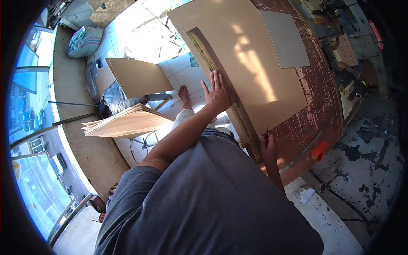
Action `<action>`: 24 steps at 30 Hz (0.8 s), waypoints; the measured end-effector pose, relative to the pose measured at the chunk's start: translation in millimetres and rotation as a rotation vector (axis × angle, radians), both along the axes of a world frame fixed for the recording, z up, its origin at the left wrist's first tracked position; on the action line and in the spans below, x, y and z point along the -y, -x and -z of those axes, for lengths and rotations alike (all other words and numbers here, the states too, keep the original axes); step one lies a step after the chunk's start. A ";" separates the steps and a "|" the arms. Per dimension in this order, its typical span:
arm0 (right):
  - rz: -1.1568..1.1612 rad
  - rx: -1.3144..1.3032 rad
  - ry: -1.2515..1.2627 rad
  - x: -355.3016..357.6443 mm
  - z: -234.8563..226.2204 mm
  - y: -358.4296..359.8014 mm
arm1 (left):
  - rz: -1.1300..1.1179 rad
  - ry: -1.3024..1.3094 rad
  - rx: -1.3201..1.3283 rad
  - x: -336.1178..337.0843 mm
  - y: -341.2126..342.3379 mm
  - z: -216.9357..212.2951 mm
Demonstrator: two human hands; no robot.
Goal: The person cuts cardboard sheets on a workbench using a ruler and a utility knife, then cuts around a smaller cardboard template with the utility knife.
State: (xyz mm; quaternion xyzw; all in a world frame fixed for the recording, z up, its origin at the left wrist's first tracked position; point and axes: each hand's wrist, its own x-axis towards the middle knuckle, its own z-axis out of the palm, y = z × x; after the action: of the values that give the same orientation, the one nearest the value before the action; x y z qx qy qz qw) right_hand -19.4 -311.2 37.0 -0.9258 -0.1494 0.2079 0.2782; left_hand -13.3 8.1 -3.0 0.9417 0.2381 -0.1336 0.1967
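Note:
A large tan board lies on a worn red worktable. Along the board's left edge runs a long dark straightedge. My left hand lies flat on that straightedge with its fingers spread. My right hand sits at the near end of the straightedge, by the board's near corner, closed around a small red-handled tool. A grey sheet rests on the far right part of the board.
A stack of thin tan sheets and another tan panel stand left of me over white floor tiles. An orange object lies at the table's near edge. Tools clutter the far right. A sack lies at upper left.

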 end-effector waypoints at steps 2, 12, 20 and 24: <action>0.093 -0.032 -0.030 -7.5 -0.9 -0.9 | -0.006 -0.008 -0.003 -4.6 -1.0 -0.6; 0.200 0.005 -0.264 -48.0 17.9 7.3 | -0.026 0.024 -0.009 -74.6 -29.0 -4.3; 0.092 0.096 -0.231 -107.4 15.4 -17.7 | -0.030 -0.008 -0.037 -157.7 -62.9 6.4; -0.012 0.161 -0.133 -138.9 16.0 -32.1 | -0.021 -0.037 -0.006 -188.5 -72.8 15.7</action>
State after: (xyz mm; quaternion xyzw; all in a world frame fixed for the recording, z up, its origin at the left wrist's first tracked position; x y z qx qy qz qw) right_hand 12.7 -172.3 21.0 -0.9181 -0.1903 0.1242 0.3248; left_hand 59.5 196.6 -18.6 0.9422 0.2509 -0.1300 0.1800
